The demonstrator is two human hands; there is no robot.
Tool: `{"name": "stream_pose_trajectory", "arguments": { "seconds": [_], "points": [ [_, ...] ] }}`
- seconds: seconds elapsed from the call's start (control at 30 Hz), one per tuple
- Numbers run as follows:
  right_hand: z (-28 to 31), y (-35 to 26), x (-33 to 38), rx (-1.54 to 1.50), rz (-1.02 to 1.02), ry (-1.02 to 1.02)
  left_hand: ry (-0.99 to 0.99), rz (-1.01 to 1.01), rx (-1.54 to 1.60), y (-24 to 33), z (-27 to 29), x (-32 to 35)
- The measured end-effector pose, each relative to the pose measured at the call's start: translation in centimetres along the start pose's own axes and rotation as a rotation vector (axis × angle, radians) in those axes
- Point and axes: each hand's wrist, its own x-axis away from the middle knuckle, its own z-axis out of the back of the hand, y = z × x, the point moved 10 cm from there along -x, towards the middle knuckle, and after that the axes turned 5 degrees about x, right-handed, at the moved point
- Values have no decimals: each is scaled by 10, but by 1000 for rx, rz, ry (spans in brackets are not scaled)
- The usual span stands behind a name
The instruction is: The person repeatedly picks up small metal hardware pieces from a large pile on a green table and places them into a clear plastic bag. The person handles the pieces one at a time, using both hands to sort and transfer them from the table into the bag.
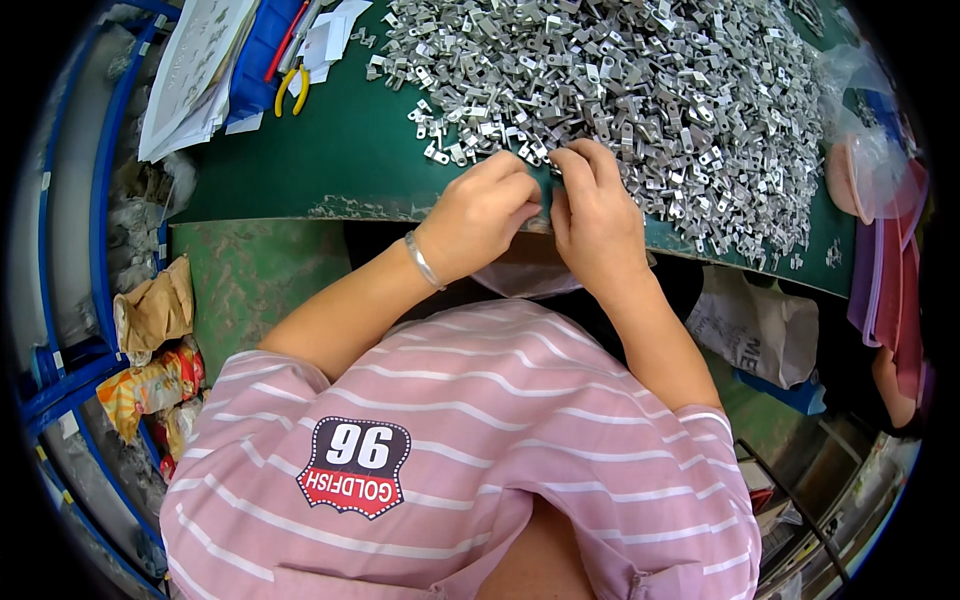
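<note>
A large heap of small silver metal parts covers the green table top. My left hand and my right hand are together at the table's near edge, fingertips pinched at the edge of the heap. What lies between the fingers is hidden by the hands. A metal bangle circles my left wrist. A clear plastic bag hangs just under the table edge below my hands.
Yellow-handled pliers, papers and a blue folder lie at the table's far left. Pink plastic pieces and a clear bag sit at the right. Crumpled bags lie on the floor at left, a white sack at right.
</note>
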Motion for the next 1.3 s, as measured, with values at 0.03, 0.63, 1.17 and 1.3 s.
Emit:
{"name": "stream_pose_trajectory", "arguments": {
  "seconds": [0.03, 0.63, 1.17, 1.3],
  "points": [
    [0, 2, 2, -46, -7, -22, 9, 62, 82, -4, 7, 2],
    [13, 19, 31, -289, -60, 52, -5, 49, -24, -6, 7, -5],
    [12, 8, 31, -343, 34, 3, -82, 138, 154, 3, 7, 11],
    [11, 5, 29, -290, 46, 33, -1, 9, -15, 4, -5, 1]
  ]
}}
